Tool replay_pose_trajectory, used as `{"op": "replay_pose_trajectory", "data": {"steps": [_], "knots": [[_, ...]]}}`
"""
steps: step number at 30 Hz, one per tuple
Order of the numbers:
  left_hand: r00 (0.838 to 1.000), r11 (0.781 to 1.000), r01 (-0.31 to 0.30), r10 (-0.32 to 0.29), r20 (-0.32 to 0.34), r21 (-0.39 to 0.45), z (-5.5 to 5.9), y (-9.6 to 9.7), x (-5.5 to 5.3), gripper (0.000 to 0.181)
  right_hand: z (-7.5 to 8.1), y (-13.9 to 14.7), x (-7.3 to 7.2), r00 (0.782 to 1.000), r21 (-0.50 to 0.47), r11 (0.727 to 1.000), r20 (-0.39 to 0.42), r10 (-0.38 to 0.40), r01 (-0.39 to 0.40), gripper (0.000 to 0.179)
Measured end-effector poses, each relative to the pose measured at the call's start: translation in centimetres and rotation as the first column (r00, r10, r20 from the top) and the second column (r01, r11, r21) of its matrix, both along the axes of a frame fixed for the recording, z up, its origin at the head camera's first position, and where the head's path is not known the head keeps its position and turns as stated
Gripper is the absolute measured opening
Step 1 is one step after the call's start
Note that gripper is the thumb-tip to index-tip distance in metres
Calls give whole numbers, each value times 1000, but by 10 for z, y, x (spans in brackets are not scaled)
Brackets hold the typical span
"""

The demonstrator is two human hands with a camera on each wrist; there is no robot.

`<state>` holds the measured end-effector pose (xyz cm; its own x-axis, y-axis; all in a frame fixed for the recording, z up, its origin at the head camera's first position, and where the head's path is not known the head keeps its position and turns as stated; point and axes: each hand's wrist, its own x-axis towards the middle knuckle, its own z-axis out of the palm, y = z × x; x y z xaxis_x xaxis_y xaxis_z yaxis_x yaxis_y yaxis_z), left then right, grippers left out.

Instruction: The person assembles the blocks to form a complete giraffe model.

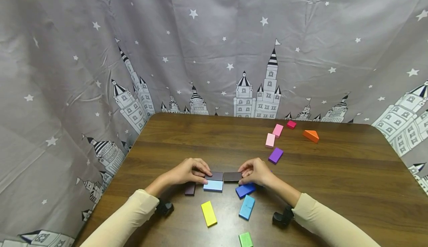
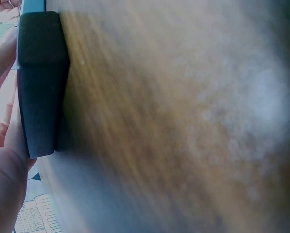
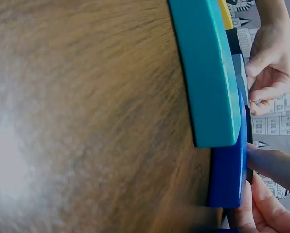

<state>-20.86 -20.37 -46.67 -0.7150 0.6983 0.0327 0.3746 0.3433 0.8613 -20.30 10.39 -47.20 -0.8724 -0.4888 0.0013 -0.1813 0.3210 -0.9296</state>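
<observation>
- The left hand has its thumb and forefinger bent, and they pinch the left end of the grey block.
- The light blue block lies along the near side of this grey block, on the wooden table.
- The right hand clamps thumb and fingers on the right end of the black block, which lies just beside the grey one; if they touch, I cannot tell.
- Near the right thumb lies the dark blue block.
- Closer to me are the yellow block and green block.
</observation>
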Motion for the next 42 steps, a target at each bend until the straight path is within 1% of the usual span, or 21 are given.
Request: {"op": "replay_pose_trajectory", "data": {"steps": [11, 19, 30, 37, 42], "knots": [[1000, 1000, -9, 9, 15, -9, 5, 1, 0, 23, 2, -5, 2, 999, 13, 999, 1, -40, 40, 31], [1000, 1000, -7, 7, 16, -6, 4, 0, 1, 23, 3, -7, 2, 998, 52, 997, 1, -57, 56, 30], [1000, 1000, -13, 13, 22, -4, 0, -1, 0, 23, 7, -8, 2, 998, 66, 996, 10, -54, 53, 31], [1000, 1000, -8, 8, 21, 0, -3, -1, -1, 24, 5, -2, 1, 999, 11, 999, 16, -39, 39, 31], [1000, 1000, -9, 9, 24, -4, -2, 1, -1, 24, 7, 9, 1, 1000, -46, 999, -20, 8, -9, 30]]}}
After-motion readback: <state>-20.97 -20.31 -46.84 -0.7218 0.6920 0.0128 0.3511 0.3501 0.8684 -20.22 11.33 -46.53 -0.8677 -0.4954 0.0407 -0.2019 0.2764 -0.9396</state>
